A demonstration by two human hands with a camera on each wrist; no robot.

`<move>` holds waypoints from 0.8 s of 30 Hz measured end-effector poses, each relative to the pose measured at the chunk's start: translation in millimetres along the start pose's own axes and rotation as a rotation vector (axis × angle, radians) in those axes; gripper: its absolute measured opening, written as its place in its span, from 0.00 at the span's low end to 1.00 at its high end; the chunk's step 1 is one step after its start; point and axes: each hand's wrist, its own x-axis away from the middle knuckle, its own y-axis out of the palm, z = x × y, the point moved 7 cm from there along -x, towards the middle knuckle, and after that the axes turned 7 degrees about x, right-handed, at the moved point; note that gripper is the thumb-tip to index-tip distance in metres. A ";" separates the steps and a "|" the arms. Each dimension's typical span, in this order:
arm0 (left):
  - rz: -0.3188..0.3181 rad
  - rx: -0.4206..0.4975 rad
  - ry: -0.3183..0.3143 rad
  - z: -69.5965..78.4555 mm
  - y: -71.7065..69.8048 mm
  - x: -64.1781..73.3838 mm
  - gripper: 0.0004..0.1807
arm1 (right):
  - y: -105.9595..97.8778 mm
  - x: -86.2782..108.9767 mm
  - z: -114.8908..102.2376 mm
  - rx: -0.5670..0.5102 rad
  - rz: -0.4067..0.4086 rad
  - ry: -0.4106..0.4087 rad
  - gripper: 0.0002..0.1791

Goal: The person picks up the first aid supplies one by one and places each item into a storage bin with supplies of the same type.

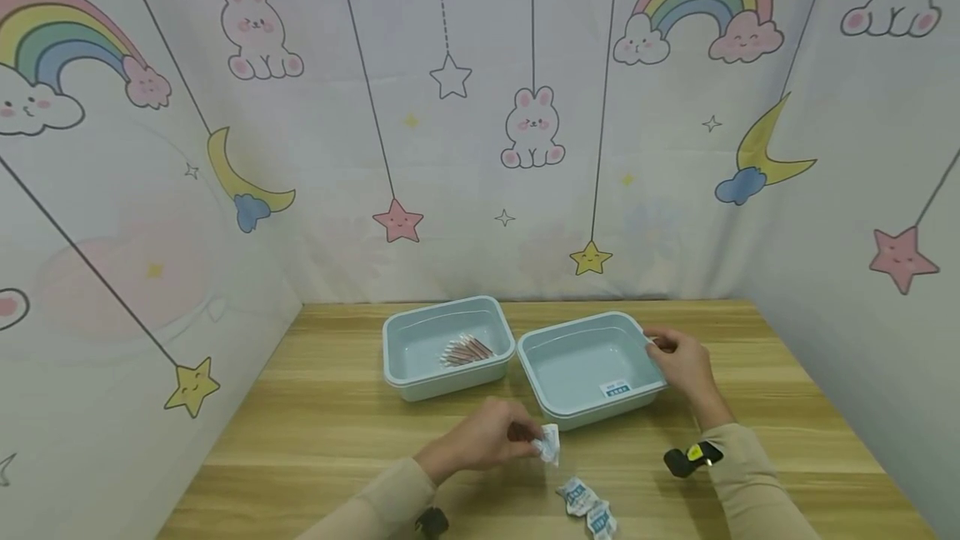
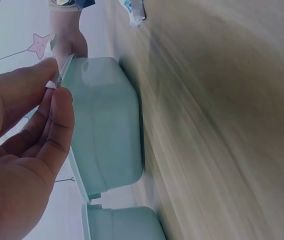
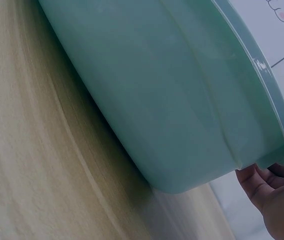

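Note:
Between thumb and fingertips, my left hand (image 1: 491,436) pinches a small white packet (image 1: 551,444), just in front of the right-hand light blue plastic bin (image 1: 577,361). In the left wrist view only a thin edge of that packet (image 2: 57,82) shows. My right hand (image 1: 684,363) grips the same bin's right rim, fingers curled under the lip in the right wrist view. Inside this bin, near its front wall, lies one white packet with blue print (image 1: 617,389). Two similar crumpled packets (image 1: 579,497) lie on the table nearer to me, touching or nearly so.
A second light blue bin (image 1: 420,348) stands to the left, close beside the first. It holds several cotton swabs (image 1: 467,350) with brown sticks. Both bins rest on a wood-grain table (image 1: 300,440). Cloth walls with cartoon prints (image 1: 465,148) stand behind and on both sides.

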 end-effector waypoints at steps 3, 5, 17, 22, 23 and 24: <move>0.024 0.022 0.001 -1.1 -4.6 -2.5 0.07 | -0.3 -0.5 0.6 -0.003 0.001 0.006 0.15; 0.036 0.024 0.008 -1.5 -8.0 -3.9 0.07 | -0.2 -1.1 0.7 -0.001 0.002 0.002 0.15; 0.103 0.021 0.025 -8.5 -22.4 -8.0 0.07 | 0.9 -0.7 0.9 -0.001 -0.001 -0.004 0.16; 0.135 0.040 -0.015 -16.2 -27.9 -11.4 0.08 | 0.6 -0.5 0.3 -0.003 0.003 -0.013 0.16; 0.141 0.044 -0.021 -17.7 -29.1 -12.2 0.08 | 0.4 -0.6 0.3 -0.004 0.004 -0.012 0.16; 0.148 0.049 -0.028 -19.5 -30.2 -13.1 0.08 | 0.4 -0.9 0.5 -0.004 0.004 -0.010 0.15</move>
